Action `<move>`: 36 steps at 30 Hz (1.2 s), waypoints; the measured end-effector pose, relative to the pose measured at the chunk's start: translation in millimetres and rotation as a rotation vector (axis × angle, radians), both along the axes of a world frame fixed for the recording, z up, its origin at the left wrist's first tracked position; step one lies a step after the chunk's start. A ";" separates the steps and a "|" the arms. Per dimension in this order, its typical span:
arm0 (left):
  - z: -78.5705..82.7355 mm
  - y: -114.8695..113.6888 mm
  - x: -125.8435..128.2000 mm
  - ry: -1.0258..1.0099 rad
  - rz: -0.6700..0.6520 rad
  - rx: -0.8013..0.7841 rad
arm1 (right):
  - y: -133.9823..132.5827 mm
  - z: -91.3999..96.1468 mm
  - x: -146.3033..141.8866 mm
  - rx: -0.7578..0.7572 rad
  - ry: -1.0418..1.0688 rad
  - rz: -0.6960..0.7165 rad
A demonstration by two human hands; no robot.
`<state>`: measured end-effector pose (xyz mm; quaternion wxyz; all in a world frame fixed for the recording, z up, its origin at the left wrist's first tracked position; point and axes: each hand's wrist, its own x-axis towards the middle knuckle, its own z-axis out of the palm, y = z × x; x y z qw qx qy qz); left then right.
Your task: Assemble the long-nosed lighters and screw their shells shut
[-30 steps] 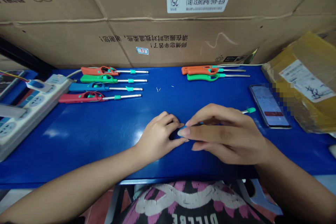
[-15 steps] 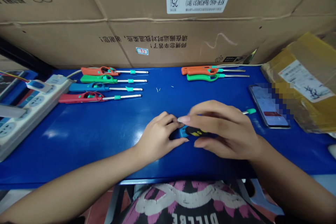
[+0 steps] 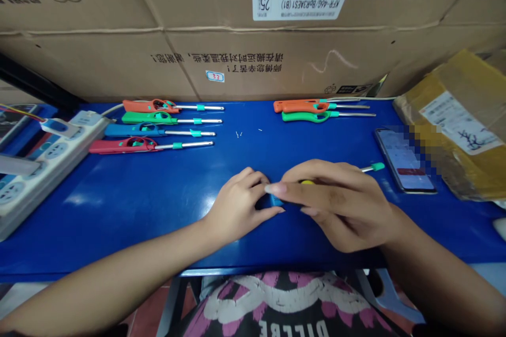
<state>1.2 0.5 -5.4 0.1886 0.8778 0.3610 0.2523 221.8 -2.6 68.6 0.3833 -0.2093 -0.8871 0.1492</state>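
Observation:
Both hands meet over a blue long-nosed lighter (image 3: 272,201) lying on the blue table (image 3: 158,195). My left hand (image 3: 241,205) pinches the lighter's blue handle end, fingers curled. My right hand (image 3: 336,202) covers most of its body, fingers closed round it, and a small yellow part (image 3: 306,182) shows under the fingers. The metal nozzle with its teal collar (image 3: 375,167) sticks out to the right past my right hand.
Several lighters (image 3: 154,129) lie in a row at the back left, and two or three more lighters (image 3: 316,109) at the back middle. A white power strip (image 3: 43,158) sits far left, a phone (image 3: 405,160) and a yellow parcel (image 3: 462,126) at the right. Cardboard boxes (image 3: 237,26) wall off the back.
My right hand's fingers have shifted over the lighter, uncovering its handle half a second ago and closing over it again now. The left hand and the lighter have stayed in place.

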 end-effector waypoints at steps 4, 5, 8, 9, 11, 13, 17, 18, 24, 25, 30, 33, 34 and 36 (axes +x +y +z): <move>-0.3 0.3 -0.3 0.018 -0.012 0.005 | 1.3 -1.5 0.5 0.104 -0.032 -0.148; -0.3 0.2 -0.4 0.020 -0.013 0.015 | 2.0 -1.8 1.1 0.086 -0.036 -0.130; 0.0 0.1 -0.2 0.014 -0.006 0.026 | 2.5 -1.0 1.9 -0.023 -0.005 0.001; 0.3 0.0 -0.1 0.015 -0.003 0.013 | 2.0 -0.4 1.7 -0.045 0.012 0.025; 1.0 0.0 0.2 0.014 0.001 -0.016 | 0.4 0.7 0.6 -0.027 0.024 -0.008; 1.5 -0.1 0.4 0.002 0.001 -0.035 | -0.8 1.4 -0.8 0.041 0.005 -0.097; 2.5 -0.3 1.0 -0.014 0.013 -0.048 | -0.7 1.1 -3.7 0.050 0.020 -0.013; 2.8 -0.3 1.2 -0.010 0.016 -0.051 | -0.8 0.9 -4.3 0.021 0.037 0.038; 4.5 0.5 1.2 0.006 -0.023 -0.038 | -3.0 -1.2 -4.9 0.059 0.021 -0.120; 4.5 0.3 1.1 0.005 -0.017 -0.039 | -2.5 -1.6 -4.5 0.072 0.019 -0.135; 4.9 -1.2 1.1 0.006 0.012 -0.046 | 0.2 -0.5 -5.2 -0.057 0.069 0.071; 6.0 -1.0 1.7 -0.007 0.014 -0.044 | -0.7 0.7 -7.1 -0.042 0.070 0.026; 6.1 -0.8 1.9 -0.015 0.009 -0.043 | -1.1 0.6 -7.3 -0.009 0.060 -0.014; 5.9 -0.4 2.0 -0.019 -0.005 -0.036 | -1.4 0.1 -6.6 0.052 0.032 -0.089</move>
